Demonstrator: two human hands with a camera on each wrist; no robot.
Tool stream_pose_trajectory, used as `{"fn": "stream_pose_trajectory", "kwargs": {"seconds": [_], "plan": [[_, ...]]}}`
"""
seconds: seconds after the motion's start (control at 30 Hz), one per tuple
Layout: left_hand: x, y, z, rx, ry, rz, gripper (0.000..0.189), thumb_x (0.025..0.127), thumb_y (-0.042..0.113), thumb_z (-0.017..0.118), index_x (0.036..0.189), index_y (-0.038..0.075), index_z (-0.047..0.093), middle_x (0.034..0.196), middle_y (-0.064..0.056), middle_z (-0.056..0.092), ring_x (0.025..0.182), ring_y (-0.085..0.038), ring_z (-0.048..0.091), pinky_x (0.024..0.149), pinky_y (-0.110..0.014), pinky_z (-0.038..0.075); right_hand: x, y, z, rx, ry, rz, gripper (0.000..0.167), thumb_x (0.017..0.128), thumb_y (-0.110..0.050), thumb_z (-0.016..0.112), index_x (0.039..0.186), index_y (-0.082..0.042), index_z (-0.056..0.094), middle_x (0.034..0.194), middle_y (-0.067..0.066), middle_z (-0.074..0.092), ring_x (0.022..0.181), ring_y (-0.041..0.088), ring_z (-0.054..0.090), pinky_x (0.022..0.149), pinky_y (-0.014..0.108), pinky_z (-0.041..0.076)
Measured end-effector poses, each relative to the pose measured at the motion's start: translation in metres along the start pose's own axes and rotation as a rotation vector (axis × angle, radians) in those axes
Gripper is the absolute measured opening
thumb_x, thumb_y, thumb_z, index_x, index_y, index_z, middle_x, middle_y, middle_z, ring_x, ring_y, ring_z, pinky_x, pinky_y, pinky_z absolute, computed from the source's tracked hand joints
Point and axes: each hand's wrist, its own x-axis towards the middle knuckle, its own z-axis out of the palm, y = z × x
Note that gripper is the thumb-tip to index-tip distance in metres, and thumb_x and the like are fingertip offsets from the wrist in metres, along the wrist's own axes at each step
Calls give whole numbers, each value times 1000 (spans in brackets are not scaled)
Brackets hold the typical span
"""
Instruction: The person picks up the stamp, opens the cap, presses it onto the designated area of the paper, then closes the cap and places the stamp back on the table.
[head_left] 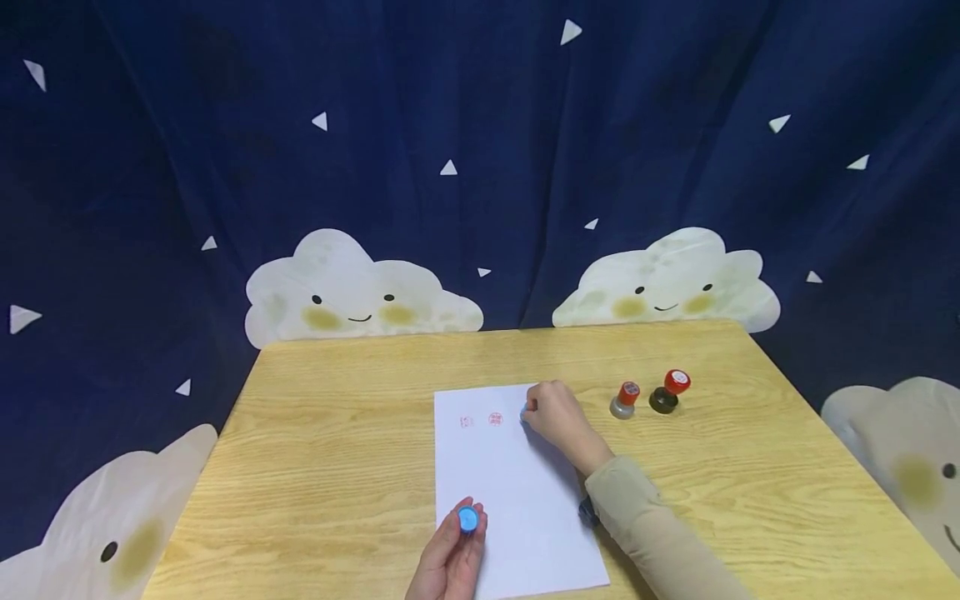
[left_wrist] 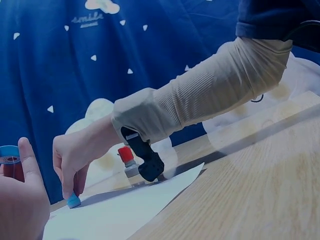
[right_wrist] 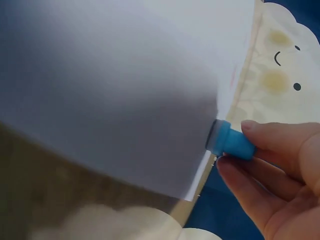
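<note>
My right hand (head_left: 558, 417) pinches a small blue stamp (right_wrist: 235, 141) between thumb and fingers. Its face is down against the sheet of white paper (head_left: 517, 508), near the far right corner. To the left of it are two red stamp prints, a fainter one (head_left: 467, 422) and a round one (head_left: 496, 419). Palm up over the near part of the sheet, my left hand (head_left: 453, 554) holds a round blue cap (head_left: 468, 519) between thumb and fingers. In the left wrist view only part of this hand and the edge of the cap (left_wrist: 9, 154) show.
Right of the paper stand a grey-and-red stamp (head_left: 625, 400) and a black stamp base with a red top (head_left: 670, 392) leaning by it. The wooden table (head_left: 337, 467) ends at a dark blue curtain (head_left: 480, 125) with clouds. A dark device (left_wrist: 145, 157) sits at the right wrist.
</note>
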Motion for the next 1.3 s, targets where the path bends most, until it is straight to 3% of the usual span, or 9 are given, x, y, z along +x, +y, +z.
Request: {"fn": "stream_pose_trajectory", "kwargs": {"seconds": [0.2, 0.37, 0.63, 1.0, 1.1, 1.3], "plan": [[-2, -2, 0, -15, 13, -25, 21, 103, 2, 50, 113, -5, 67, 114, -15, 64, 113, -22, 64, 111, -23, 38, -2, 5, 4, 26, 35, 26, 38, 67, 6, 76, 49, -14, 49, 49, -7, 44, 52, 11, 40, 49, 23, 36], [-2, -5, 0, -7, 5, -20, 21, 103, 3, 49, 113, -4, 67, 114, -15, 63, 112, -22, 64, 111, -22, 38, 2, 7, 1, 33, 25, -3, 37, 62, 8, 74, 46, -14, 49, 49, -8, 45, 52, 11, 42, 48, 23, 37], [-7, -3, 5, -6, 123, -4, 19, 101, 4, 53, 109, -3, 68, 111, -14, 64, 110, -21, 65, 110, -23, 39, 9, 0, -1, 19, -34, 3, 38, 60, 9, 73, 44, -15, 49, 44, -11, 41, 52, 12, 41, 49, 23, 37], [-9, -5, 6, 27, 108, -5, 18, 102, 4, 53, 109, -3, 68, 111, -15, 64, 109, -22, 65, 109, -23, 41, 8, -6, -1, 10, -11, -12, 34, 60, 11, 70, 46, -14, 51, 47, -8, 45, 52, 12, 42, 48, 23, 36], [-7, -6, 4, 33, 74, -3, 19, 102, 4, 51, 110, -3, 68, 112, -15, 64, 111, -21, 65, 109, -24, 41, 8, -3, 1, 11, -35, -1, 35, 62, 11, 71, 48, -14, 51, 48, -8, 45, 52, 11, 42, 48, 22, 35], [-1, -5, 2, 10, -62, -4, 27, 105, 3, 42, 115, -5, 66, 114, -14, 66, 113, -20, 64, 111, -23, 38, 9, 0, 1, 16, -40, 22, 35, 69, 8, 76, 52, -12, 53, 53, -6, 48, 54, 11, 43, 49, 22, 36]]}}
